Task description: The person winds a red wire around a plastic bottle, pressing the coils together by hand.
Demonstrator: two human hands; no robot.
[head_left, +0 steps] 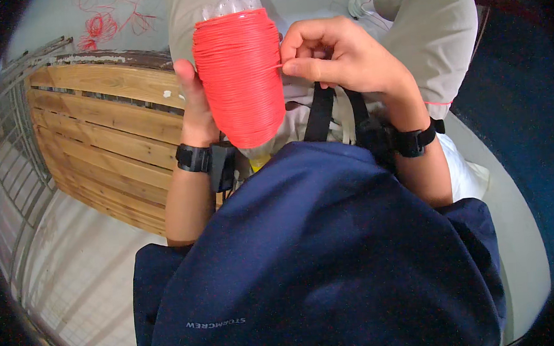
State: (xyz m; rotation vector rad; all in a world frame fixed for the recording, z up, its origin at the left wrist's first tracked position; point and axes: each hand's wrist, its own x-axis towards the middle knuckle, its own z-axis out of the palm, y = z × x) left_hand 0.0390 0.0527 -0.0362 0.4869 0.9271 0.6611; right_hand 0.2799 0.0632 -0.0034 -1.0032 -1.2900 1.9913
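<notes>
A clear plastic bottle point(234, 7) is wrapped in close turns of red cord point(239, 80), with its ridged base uncovered at the top. Below the wrapping, its narrower end points toward me, and something yellow point(259, 163) shows there. My left hand point(197, 108) grips the bottle from its left side; the thumb is upright beside the cord and the other fingers are hidden behind. On the right, my right hand point(346, 54) pinches a short stretch of the cord between thumb and forefinger, close against the wrapping.
A slatted wooden bench point(106, 120) stands at the left, beside a grey metal rack point(15, 151). Loose red cord point(100, 28) lies tangled on the floor at the far left. A red strand crosses near my bent right leg point(437, 36). Black straps point(319, 110) hang before me.
</notes>
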